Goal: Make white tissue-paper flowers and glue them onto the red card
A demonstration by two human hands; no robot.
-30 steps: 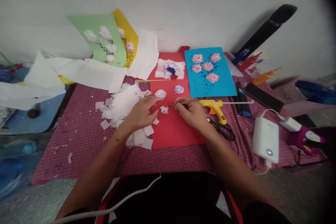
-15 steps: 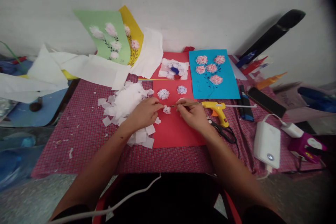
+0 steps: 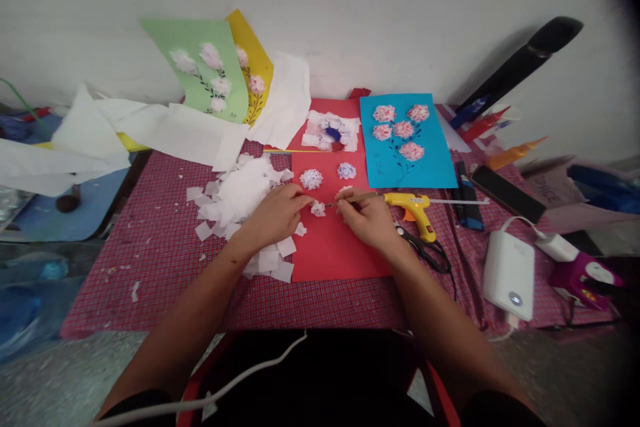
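Observation:
A small white tissue-paper flower [image 3: 317,208] lies on a red sheet of card [image 3: 340,247]. My left hand [image 3: 280,213] is closed at the flower's left edge, its fingertips touching the paper. From the right, my right hand [image 3: 367,215] pinches a thin paintbrush [image 3: 361,198] with a brown handle, tip pointing at the flower. Two fuller flowers with blue specks, a left one [image 3: 311,179] and a right one [image 3: 347,171], sit higher on the card. Another pale flower [image 3: 344,191] is partly hidden behind my right fingers. Paint-smeared tissue [image 3: 331,132] with blue and red blobs lies beyond.
A heap of white tissue squares [image 3: 245,193] spreads left of the card. To the right lie a yellow glue gun [image 3: 413,203], black scissors [image 3: 430,252], a blue flower picture [image 3: 400,167] and a white power bank [image 3: 509,273]. Green card [image 3: 200,40] leans on the wall.
The brush tip has drawn back slightly to the right from the small flower. My left hand stays almost still, and nothing else has visibly moved.

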